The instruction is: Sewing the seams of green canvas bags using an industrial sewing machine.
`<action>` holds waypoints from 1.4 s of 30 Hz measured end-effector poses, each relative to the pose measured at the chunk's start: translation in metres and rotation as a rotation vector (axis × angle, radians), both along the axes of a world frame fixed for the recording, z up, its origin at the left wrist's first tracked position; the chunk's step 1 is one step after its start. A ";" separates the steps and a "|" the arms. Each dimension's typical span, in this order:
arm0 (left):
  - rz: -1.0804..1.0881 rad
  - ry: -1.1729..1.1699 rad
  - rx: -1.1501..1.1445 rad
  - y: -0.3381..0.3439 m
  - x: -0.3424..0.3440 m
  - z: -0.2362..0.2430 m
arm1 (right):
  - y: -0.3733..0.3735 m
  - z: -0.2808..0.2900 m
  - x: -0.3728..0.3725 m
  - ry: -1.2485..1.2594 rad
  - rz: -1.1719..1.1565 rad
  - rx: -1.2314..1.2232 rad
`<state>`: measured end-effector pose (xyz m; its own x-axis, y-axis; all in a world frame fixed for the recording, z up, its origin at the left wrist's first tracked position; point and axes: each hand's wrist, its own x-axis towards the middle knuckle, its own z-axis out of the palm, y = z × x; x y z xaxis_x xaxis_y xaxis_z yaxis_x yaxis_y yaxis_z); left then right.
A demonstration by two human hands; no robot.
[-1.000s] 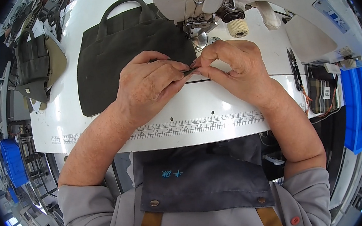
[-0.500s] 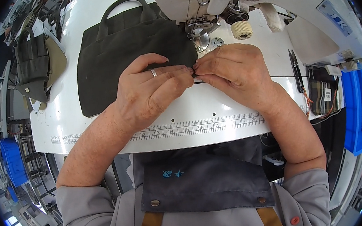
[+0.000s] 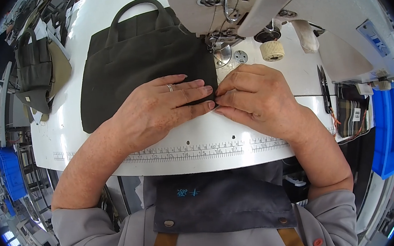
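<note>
A dark olive fabric handbag (image 3: 143, 57) with a looped handle lies flat on the white table, its right edge beside the presser foot (image 3: 220, 40) of a sewing machine (image 3: 285, 3). My left hand (image 3: 164, 102), wearing a ring, rests flat across the bag's lower right part with its fingers stretched toward the edge. At that same edge, near the lower right corner, my right hand (image 3: 258, 95) pinches the fabric between thumb and fingers. The fingertips of both hands almost meet there. The pinched bit of cloth is mostly hidden.
A printed ruler strip (image 3: 200, 152) runs along the table's front edge. Black thread snips (image 3: 324, 89) lie at the right, near a folded striped cloth (image 3: 351, 108). Another dark bag (image 3: 35, 67) sits at the left. A blue bin (image 3: 390, 137) stands beyond the right side.
My left hand has flattened onto the bag, its fingers no longer bunched at the edge. My right hand keeps its pinch there. The whole view has shifted slightly.
</note>
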<state>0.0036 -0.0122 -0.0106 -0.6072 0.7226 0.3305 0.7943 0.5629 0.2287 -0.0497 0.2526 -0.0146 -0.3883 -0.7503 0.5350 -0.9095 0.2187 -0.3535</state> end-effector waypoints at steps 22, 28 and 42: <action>0.080 0.133 0.032 -0.009 -0.069 -0.010 | -0.002 0.000 -0.007 0.001 -0.418 0.259; 0.196 0.084 0.016 -0.006 -0.071 -0.008 | -0.002 -0.001 -0.007 0.006 -0.411 0.223; 0.234 0.070 -0.119 0.002 -0.045 -0.005 | 0.000 -0.003 -0.009 0.035 -0.398 0.188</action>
<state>-0.0417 -0.0100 -0.0157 -0.7410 0.6015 0.2985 0.6509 0.7527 0.0987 -0.0584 0.2523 -0.0178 -0.6509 -0.6312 0.4219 -0.7521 0.6121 -0.2445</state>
